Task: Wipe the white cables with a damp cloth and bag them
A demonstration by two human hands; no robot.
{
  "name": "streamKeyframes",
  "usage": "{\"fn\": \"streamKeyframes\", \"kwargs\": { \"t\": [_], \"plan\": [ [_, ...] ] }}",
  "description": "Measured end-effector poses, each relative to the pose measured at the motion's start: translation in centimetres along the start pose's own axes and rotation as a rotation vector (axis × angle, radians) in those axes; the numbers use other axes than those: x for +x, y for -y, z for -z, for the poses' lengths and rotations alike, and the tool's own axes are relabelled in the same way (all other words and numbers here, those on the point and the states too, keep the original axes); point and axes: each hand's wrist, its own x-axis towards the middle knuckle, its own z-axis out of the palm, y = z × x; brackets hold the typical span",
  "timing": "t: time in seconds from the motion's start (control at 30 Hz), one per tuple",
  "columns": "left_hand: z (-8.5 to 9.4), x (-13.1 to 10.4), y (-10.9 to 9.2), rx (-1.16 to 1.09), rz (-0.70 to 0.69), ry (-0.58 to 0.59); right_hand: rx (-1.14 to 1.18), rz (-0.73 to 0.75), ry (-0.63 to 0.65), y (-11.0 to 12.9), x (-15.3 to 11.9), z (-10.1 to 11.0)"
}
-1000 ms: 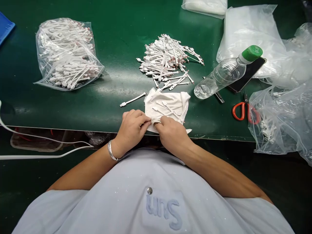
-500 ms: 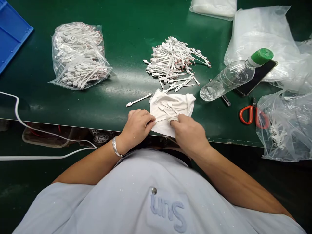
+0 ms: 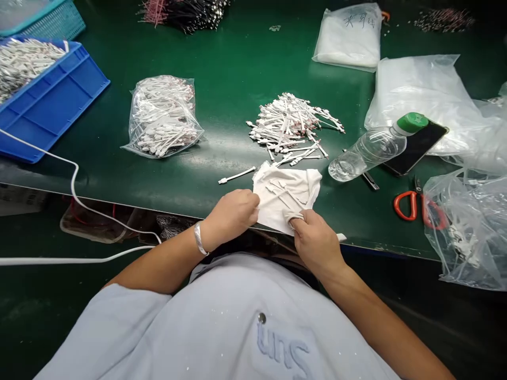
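A white cloth lies at the table's front edge with a few short white cables on it. My left hand is closed at the cloth's left side, pinching the end of a short white cable that slants across the cloth. At the lower right corner, my right hand is closed on a fold of the cloth, which wraps its fingertips. Just behind the cloth is a loose pile of similar cables. One single cable lies apart, left of the cloth.
A clear bag of cables and a blue bin stand to the left. On the right are a tilted-looking water bottle, a phone, red-handled scissors and plastic bags. A white cord crosses the left front edge.
The view has shifted, showing more of the table's far side. My hands are slightly farther apart, and my right hand has drawn back toward the cloth's near corner.
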Motion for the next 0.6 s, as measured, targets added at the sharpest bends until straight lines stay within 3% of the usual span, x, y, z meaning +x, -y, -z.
{"fn": "streamKeyframes", "kwargs": {
  "t": [0.13,0.27,0.4,0.5,0.6],
  "plan": [
    [1.4,-1.5,2.6,-0.027,0.137,-0.137,-0.009,-0.005,-0.030,0.0,0.0,-0.3],
    [2.6,-1.8,4.7,0.089,0.249,-0.125,0.026,-0.041,-0.017,0.0,-0.1,-0.5],
    [2.1,0.5,3.6,0.013,0.057,-0.178,0.086,-0.042,-0.009,-0.2,-0.4,-0.2],
    [0.8,3.3,2.1,-0.067,-0.130,-0.121,0.082,0.010,-0.005,-0.4,-1.0,0.3],
    [-0.1,5.5,1.7,-0.071,-0.178,-0.026,0.044,0.027,0.019,-0.4,-1.6,0.7]
  ]
}}
